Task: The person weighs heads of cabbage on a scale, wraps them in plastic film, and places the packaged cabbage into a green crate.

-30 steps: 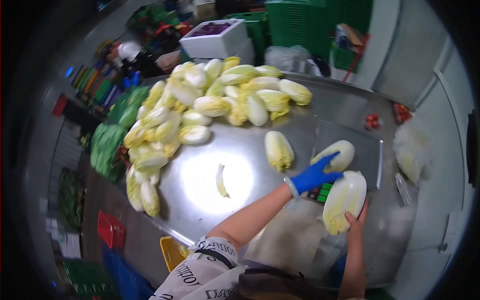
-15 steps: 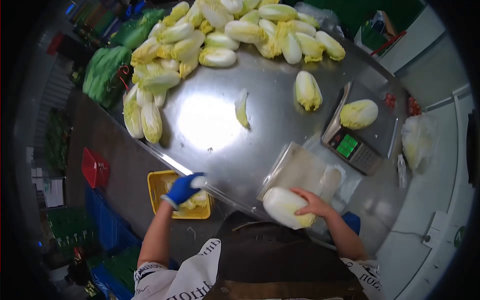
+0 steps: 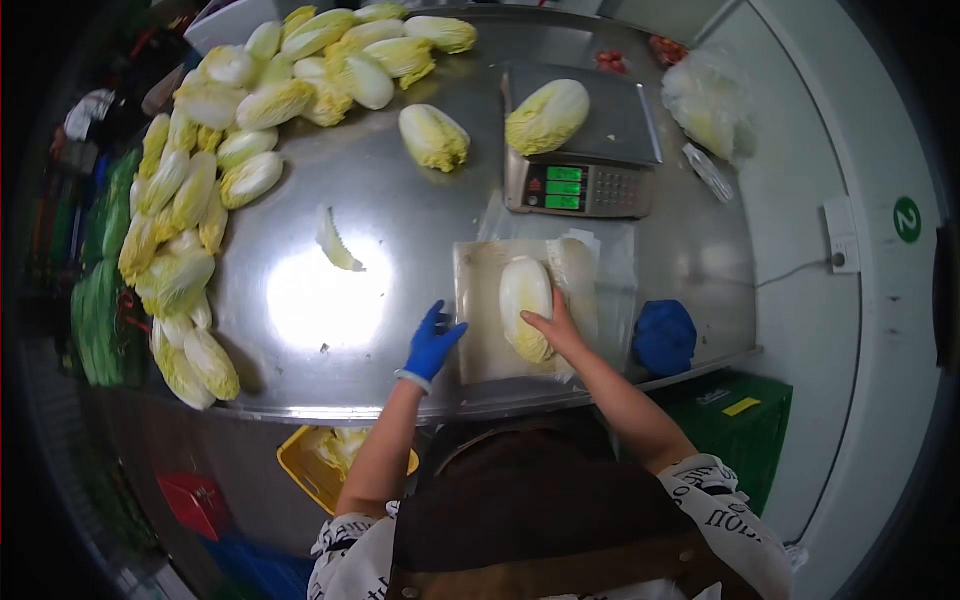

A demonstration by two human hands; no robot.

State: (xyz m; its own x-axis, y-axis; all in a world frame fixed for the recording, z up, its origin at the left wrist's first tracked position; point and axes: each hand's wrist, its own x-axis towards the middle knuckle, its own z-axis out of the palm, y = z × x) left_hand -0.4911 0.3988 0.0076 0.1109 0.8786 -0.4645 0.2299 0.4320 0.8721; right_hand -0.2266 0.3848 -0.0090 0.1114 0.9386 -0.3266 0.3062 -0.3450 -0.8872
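My right hand, bare, grips a napa cabbage from its right side, thumb across the front. The cabbage lies over a stack of clear plastic bags, its white base pointing away from me. To the left, my left hand wears a blue glove; its fingers are spread and nothing is in it. It hovers beside the stack's left edge. Another napa cabbage rests on the digital scale, whose green displays are lit. One more cabbage lies left of the scale.
A heap of napa cabbages covers the table's far left. One loose leaf lies mid-table. A blue bundle sits at right, near a green crate below. Under the front edge stands a yellow crate holding leaves.
My left hand has moved from above the yellow crate to over the table, without the white piece it had. My right hand has brought the cabbage onto the bags. The view has turned right.
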